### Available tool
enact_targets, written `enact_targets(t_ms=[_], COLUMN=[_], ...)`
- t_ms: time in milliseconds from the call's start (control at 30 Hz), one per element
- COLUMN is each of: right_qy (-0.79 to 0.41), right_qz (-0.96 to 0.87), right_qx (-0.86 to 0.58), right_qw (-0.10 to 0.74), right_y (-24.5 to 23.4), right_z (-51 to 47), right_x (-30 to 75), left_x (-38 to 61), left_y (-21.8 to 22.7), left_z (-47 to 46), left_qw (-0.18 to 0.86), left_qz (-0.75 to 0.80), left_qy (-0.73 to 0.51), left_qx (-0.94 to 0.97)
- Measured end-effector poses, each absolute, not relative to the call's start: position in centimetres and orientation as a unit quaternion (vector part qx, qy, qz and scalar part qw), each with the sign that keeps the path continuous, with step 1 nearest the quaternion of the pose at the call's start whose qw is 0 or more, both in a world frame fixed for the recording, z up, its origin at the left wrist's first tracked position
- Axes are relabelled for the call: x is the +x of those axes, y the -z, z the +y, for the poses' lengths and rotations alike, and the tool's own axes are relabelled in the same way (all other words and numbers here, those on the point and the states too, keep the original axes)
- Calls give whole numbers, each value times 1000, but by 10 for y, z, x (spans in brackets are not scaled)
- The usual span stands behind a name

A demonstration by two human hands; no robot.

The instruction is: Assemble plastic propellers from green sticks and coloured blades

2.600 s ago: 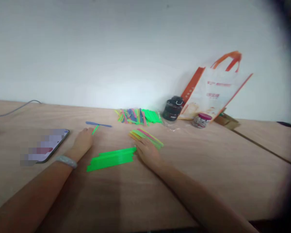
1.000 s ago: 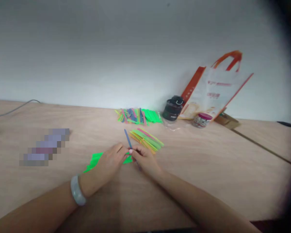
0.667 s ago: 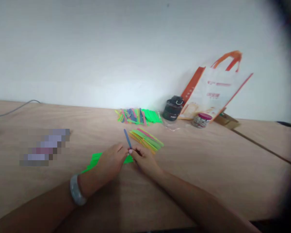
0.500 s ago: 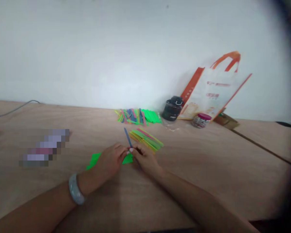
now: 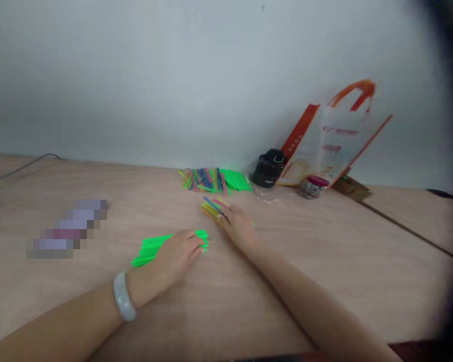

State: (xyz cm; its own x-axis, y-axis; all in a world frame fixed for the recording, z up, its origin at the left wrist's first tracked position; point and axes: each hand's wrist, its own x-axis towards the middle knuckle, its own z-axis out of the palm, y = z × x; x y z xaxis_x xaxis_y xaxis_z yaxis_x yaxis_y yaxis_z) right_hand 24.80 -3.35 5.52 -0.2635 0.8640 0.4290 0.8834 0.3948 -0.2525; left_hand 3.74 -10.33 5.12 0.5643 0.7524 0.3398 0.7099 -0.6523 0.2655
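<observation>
My left hand [image 5: 177, 253] lies flat, fingers stretched out, on the right end of a stack of bright green sticks [image 5: 151, 246] on the wooden table [image 5: 219, 301]. A pale bangle circles that wrist. My right hand [image 5: 238, 226] reaches forward to a small pile of mixed-colour sticks [image 5: 211, 208]. Its fingertips pinch the near end of a blue stick [image 5: 210, 203], which rests on top of that pile. The picture is blurry, so the grip is only just visible.
A larger heap of coloured sticks [image 5: 213, 180] lies by the wall. Right of it stand a black jar [image 5: 268, 171], a small pink-lidded jar [image 5: 313, 187], an orange-and-white bag [image 5: 332, 141] and a cardboard box [image 5: 353, 187]. A pixelated phone [image 5: 68, 229] lies left; a cable [image 5: 22, 166] runs far left.
Both hands were together over the green stack holding the blue stick upright. My right hand has since carried it forward onto the mixed pile, and my left hand has flattened on the green sticks.
</observation>
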Motion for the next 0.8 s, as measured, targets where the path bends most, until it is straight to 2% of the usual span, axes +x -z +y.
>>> enact_targets(t_ms=[100, 200, 567, 800], right_qy=[76, 95, 120, 82], right_qz=[-807, -811, -820, -821], right_qx=[-551, -548, -535, -531], right_qw=[199, 182, 166, 191], right_y=[-51, -49, -43, -38], right_z=[-34, -35, -40, -35], right_x=[245, 245, 250, 247], left_x=[37, 32, 17, 15], left_y=[-44, -43, -30, -29], left_z=[-103, -103, -91, -82], left_qw=[41, 40, 42, 30], left_qz=[399, 396, 413, 405], left_qy=[-208, -212, -173, -180], left_qx=[892, 893, 893, 896])
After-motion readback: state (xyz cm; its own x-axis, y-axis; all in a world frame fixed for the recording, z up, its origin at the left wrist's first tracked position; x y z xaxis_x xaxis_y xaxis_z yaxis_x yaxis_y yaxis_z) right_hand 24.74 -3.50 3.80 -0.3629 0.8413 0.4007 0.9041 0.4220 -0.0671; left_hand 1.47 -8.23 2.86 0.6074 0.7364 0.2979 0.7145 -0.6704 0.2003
